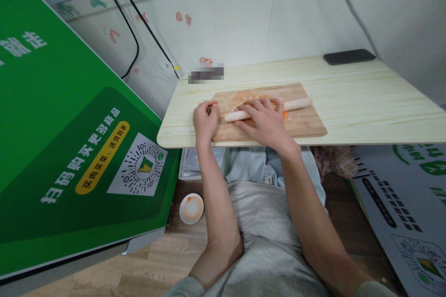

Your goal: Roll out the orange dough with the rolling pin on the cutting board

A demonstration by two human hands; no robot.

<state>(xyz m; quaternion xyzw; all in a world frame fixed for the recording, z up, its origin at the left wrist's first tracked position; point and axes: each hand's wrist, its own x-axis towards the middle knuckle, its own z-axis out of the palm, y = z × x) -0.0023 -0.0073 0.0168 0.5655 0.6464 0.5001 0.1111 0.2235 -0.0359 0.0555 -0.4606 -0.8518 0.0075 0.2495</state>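
My right hand (266,120) lies across a pale wooden rolling pin (298,104), its fingers draped over the top and the thumb on the near side. The pin rests slantwise on a wooden cutting board (306,125). Orange bits (285,115) show beside the pin, partly covered by the hand, and pale crumbs (240,100) are scattered behind it. At the board's left edge, my left hand (205,120) is closed with curled fingers against the edge. What lies inside its grip is mostly hidden.
The board sits near the front edge of a light wood-grain table (369,97). A black phone (349,56) lies at the back right, a blurred-out item (205,74) at the back left. A green printed panel (69,125) stands left. A stained white bowl (191,209) is on the floor below.
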